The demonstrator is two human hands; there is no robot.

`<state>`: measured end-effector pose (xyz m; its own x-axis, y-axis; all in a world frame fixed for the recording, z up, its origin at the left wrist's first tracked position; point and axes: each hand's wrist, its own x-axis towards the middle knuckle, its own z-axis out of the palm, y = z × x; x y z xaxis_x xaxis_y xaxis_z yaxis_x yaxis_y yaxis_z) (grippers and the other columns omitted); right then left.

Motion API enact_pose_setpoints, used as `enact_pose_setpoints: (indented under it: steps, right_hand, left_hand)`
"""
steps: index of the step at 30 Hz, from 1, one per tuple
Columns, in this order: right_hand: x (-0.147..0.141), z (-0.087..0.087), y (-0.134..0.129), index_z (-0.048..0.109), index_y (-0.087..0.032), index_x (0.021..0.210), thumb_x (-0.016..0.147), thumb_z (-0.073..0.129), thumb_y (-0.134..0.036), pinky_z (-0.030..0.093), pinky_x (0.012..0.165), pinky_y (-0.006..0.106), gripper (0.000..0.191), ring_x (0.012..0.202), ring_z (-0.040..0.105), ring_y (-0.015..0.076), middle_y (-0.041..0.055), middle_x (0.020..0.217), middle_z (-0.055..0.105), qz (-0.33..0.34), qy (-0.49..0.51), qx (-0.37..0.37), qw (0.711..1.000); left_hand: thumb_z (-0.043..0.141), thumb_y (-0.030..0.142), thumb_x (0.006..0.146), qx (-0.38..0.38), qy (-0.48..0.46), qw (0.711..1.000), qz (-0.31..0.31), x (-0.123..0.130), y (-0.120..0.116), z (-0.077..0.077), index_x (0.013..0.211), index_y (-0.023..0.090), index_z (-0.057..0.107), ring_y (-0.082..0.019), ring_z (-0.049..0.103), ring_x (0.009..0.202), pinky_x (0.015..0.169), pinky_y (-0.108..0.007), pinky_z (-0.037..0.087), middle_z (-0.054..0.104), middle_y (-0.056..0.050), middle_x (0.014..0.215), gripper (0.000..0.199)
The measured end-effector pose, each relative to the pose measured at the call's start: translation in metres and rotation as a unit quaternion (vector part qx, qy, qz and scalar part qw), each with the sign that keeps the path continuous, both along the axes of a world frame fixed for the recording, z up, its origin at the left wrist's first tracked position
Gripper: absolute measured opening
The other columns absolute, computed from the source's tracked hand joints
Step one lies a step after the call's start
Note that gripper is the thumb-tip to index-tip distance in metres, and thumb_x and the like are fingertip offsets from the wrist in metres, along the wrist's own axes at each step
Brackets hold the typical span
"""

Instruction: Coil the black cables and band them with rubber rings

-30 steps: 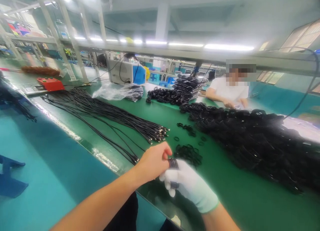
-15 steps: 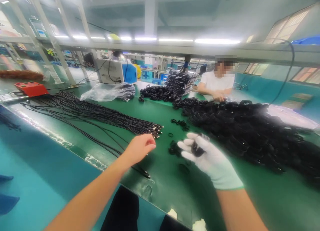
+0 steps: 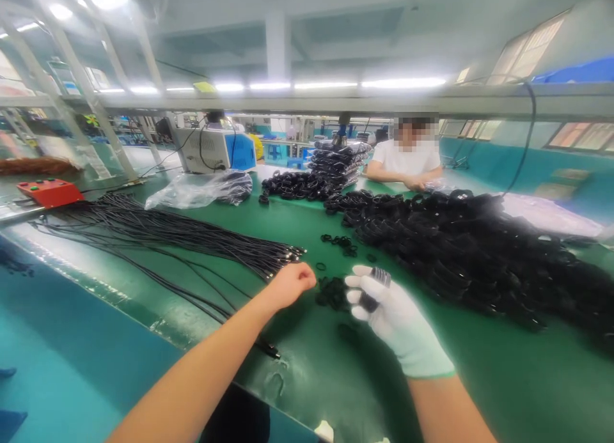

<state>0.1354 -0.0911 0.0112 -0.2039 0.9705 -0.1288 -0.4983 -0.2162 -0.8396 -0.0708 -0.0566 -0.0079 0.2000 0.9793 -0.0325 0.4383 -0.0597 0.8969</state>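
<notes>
My left hand is bare, with thumb and fingers pinched together; anything between them is too small to make out. It hovers just right of the tips of a bundle of black cables with metal connectors. My right hand wears a white glove, its fingers curled round a small black piece that looks like black rings. A striped black band sits round one of its fingers. Between the hands, a small heap of black rings lies on the green table, with one loose ring behind.
A large pile of black coiled cables covers the right side. Beyond it a person in a white shirt works. At the left are a red control box, a clear plastic bag and a blue-and-white machine.
My left hand has moved right, closer to my gloved right hand. The right hand has turned slightly, so the striped band shows more clearly. The view has shifted a little.
</notes>
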Motion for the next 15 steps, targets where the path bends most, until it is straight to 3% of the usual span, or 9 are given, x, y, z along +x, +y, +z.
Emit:
enact_pose_setpoints:
  steps: [5, 8, 11, 13, 15]
  right_hand:
    - [-0.029, -0.005, -0.007, 0.052, -0.015, 0.104, 0.066, 0.076, -0.027, 0.045, 0.04, 0.021, 0.047, 0.054, 0.055, 0.0103, 0.0024, 0.078, 0.062, -0.002, -0.094, 0.019, 0.995]
    - [-0.047, -0.013, -0.015, 0.05, -0.014, 0.103, 0.063, 0.078, -0.03, 0.04, 0.034, 0.02, 0.05, 0.044, 0.05, 0.0093, -0.0021, 0.064, 0.058, 0.005, -0.146, 0.038, 0.989]
    - [-0.048, -0.021, -0.023, 0.053, -0.019, 0.101, 0.067, 0.075, -0.033, 0.037, 0.033, 0.02, 0.043, 0.037, 0.045, 0.0082, -0.0054, 0.053, 0.053, 0.033, -0.124, 0.006, 0.992]
    - [-0.039, -0.026, -0.026, 0.058, -0.023, 0.099, 0.069, 0.073, -0.034, 0.051, 0.047, 0.026, 0.035, 0.053, 0.056, 0.0126, 0.0009, 0.069, 0.061, 0.066, -0.064, -0.018, 0.996]
    - [-0.027, -0.03, -0.027, 0.062, -0.026, 0.098, 0.07, 0.071, -0.039, 0.055, 0.058, 0.03, 0.032, 0.065, 0.06, 0.0168, 0.006, 0.083, 0.064, 0.126, -0.046, -0.003, 0.991]
  left_hand:
    - [0.056, 0.039, 0.072, -0.102, -0.161, 0.981, -0.043, 0.004, -0.031, 0.009, 0.071, 0.015, 0.049, -0.007, 0.044, 0.049, 0.05, -0.021, 0.034, 0.048, 0.003, 0.061, 0.025]
    - [0.055, 0.036, 0.07, -0.118, -0.219, 0.968, -0.015, 0.015, -0.052, 0.003, 0.072, 0.015, 0.048, -0.006, 0.044, 0.048, 0.049, -0.02, 0.036, 0.05, 0.003, 0.063, 0.022]
    - [0.056, 0.034, 0.068, -0.116, -0.239, 0.964, 0.028, 0.023, -0.065, -0.007, 0.071, 0.015, 0.049, -0.006, 0.042, 0.043, 0.044, -0.02, 0.032, 0.05, 0.003, 0.058, 0.02]
    - [0.059, 0.036, 0.066, -0.113, -0.24, 0.963, 0.046, 0.022, -0.069, -0.011, 0.07, 0.015, 0.05, -0.007, 0.042, 0.041, 0.041, -0.02, 0.03, 0.05, 0.003, 0.055, 0.023]
    - [0.061, 0.041, 0.065, -0.113, -0.285, 0.95, 0.052, 0.019, -0.074, -0.01, 0.071, 0.016, 0.049, -0.007, 0.044, 0.041, 0.04, -0.02, 0.032, 0.052, 0.002, 0.059, 0.028]
